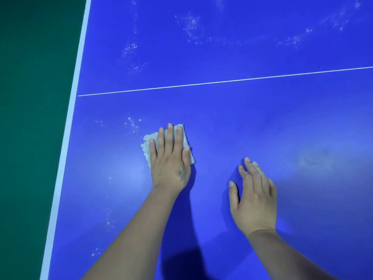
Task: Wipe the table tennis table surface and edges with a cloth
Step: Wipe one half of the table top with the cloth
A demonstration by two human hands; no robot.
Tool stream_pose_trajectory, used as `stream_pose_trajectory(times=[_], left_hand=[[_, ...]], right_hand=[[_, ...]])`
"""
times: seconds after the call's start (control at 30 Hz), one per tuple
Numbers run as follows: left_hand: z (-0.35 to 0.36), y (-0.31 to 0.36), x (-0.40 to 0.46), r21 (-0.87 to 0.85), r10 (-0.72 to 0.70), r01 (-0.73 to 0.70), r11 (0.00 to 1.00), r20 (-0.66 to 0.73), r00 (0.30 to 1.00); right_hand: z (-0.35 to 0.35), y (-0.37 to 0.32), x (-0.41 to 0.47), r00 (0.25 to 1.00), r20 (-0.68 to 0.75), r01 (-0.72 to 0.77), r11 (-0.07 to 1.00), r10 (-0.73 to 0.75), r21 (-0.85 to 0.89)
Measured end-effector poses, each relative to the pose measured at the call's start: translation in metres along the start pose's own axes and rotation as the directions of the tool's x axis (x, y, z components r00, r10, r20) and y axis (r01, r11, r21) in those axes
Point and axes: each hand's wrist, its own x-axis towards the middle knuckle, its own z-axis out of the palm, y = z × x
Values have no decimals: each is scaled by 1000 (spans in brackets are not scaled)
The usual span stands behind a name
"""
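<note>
Left fingers (168, 138): straight, pressed flat on cloth (148, 144).
Right hand (253, 199): relaxed, empty, at 3 o'clock of cloth.
Cloth: on blue tabletop (242, 118); soft, light, likely bunches; best pinned under palm.
Dust specks (132, 124): at 11 o'clock.

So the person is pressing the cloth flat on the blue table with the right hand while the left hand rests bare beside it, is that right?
Not quite: the hands are swapped. The head view shows the left hand pressing the cloth flat on the blue table, while the right hand is the bare one beside it.
</note>
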Motion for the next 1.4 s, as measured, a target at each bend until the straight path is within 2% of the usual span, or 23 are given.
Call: stream_pose_trajectory(times=[0.17,0.27,0.33,0.43,0.6,0.7,0.77,0.87,0.97,1.03,1.1,1.23,1.3,1.4], left_hand=[[5,32,62,-73,-235,234,969,-6,972],[8,52,91,-84,-266,264,961,-10,964],[13,64,100,-47,-176,175,983,-18,984],[20,73,100,-15,49,-50,999,-60,997],[10,54,63,46,374,-373,927,-5,928],[1,27,45,64,434,-436,898,42,900],[-1,10,52,56,348,-348,936,11,938],[0,3,84,48,134,-132,990,-47,990],[7,20,123,24,-41,43,999,-84,996],[9,39,145,-11,-86,86,996,-52,995],[11,62,156,-14,-16,15,1000,-31,999],[19,95,144,21,258,-258,966,-30,966],[21,87,131,25,365,-365,931,-31,930],[10,57,102,34,419,-418,908,-28,907]], right_hand=[[0,1,49,999,-45,-17,1000,18,11],[9,-6,78,999,-18,-40,999,41,33],[14,-7,82,999,-7,-48,999,48,19],[14,-3,82,999,-8,-48,999,48,14],[14,-5,84,999,-10,-32,998,33,52],[15,-5,83,999,0,-33,998,33,49],[15,-4,84,999,26,-35,999,35,24],[16,-4,84,998,53,-26,999,27,-18],[17,-3,83,997,69,-16,999,19,-46],[19,-3,84,998,65,-16,999,18,-36],[21,-3,84,999,51,-13,1000,14,-22],[21,-1,83,999,39,-5,1000,5,-4],[19,-1,84,999,54,-10,1000,10,-11],[18,-3,85,998,63,-17,1000,18,-18]])
